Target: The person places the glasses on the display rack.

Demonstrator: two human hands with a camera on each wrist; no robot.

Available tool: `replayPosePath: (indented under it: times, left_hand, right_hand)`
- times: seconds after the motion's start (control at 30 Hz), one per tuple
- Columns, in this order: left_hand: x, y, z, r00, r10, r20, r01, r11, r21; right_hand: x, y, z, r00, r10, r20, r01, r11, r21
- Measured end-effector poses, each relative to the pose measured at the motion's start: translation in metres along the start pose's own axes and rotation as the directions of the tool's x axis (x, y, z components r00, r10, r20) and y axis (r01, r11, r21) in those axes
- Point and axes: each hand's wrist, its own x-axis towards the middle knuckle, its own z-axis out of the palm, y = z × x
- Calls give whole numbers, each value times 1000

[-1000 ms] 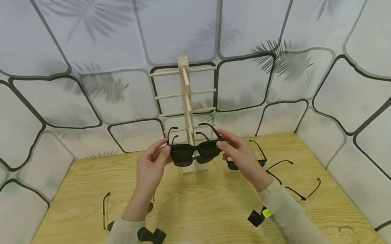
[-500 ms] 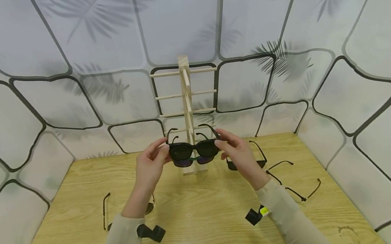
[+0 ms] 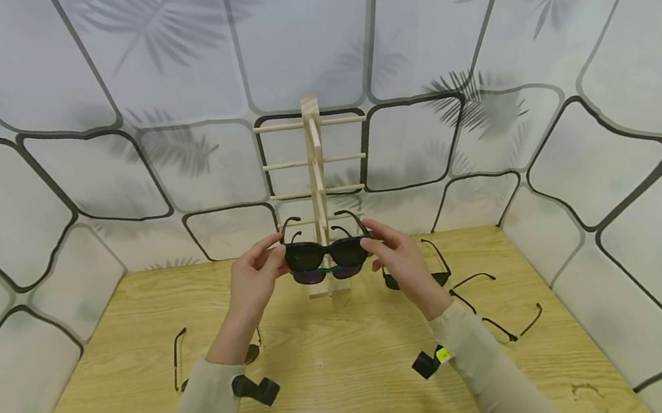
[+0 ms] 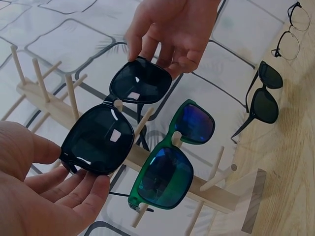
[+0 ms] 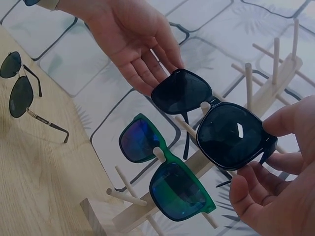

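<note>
Black sunglasses [image 3: 306, 257] sit at the front of a wooden display stand [image 3: 315, 157], lenses facing me. My left hand [image 3: 255, 280] pinches one end of the frame between thumb and fingers. At the other end, my right hand [image 3: 401, 263] pinches the frame near the hinge. The wrist views show a peg tip just under the bridge of the black sunglasses [image 4: 98, 140]. Directly below, green-framed sunglasses [image 5: 179, 191] with blue mirrored lenses hang on a lower peg, apart from both hands. The temples of the black pair point back past the post.
Another dark pair of sunglasses [image 3: 391, 283] lies behind my right wrist. Thin-framed glasses [image 3: 500, 329] lie farther right on the wooden table [image 3: 327, 384]. Sunglasses [image 3: 252, 354] on the left are partly hidden by my left forearm. Bare pegs [image 3: 346, 158] stick out higher on the stand.
The black sunglasses have shifted slightly left, with both hands still holding their ends. My right hand has moved a little left. The green pair stays in place.
</note>
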Motion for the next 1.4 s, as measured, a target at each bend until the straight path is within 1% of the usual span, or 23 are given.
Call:
replayPosePath:
  times: [0.37,0.63,1.0,1.4]
  left_hand:
    - [3,0,-1,1000,-16,14,16,1000,19]
    - [6,-1,-1,1000,-15,26,14,999,31]
    - [7,-1,0,1000,-20,11,20,999,37]
    - [7,-1,-1,1000,-14,10,14,999,37]
  right_hand:
    - [2,-2,2,1000,17,-11,-17,1000,-2]
    - [3,-3,4,999,43,-25,-42,999,10]
    - [5,-2,5,999,39,-36,-39,999,3]
    - [7,-2,4,999,37,-25,-37,999,4]
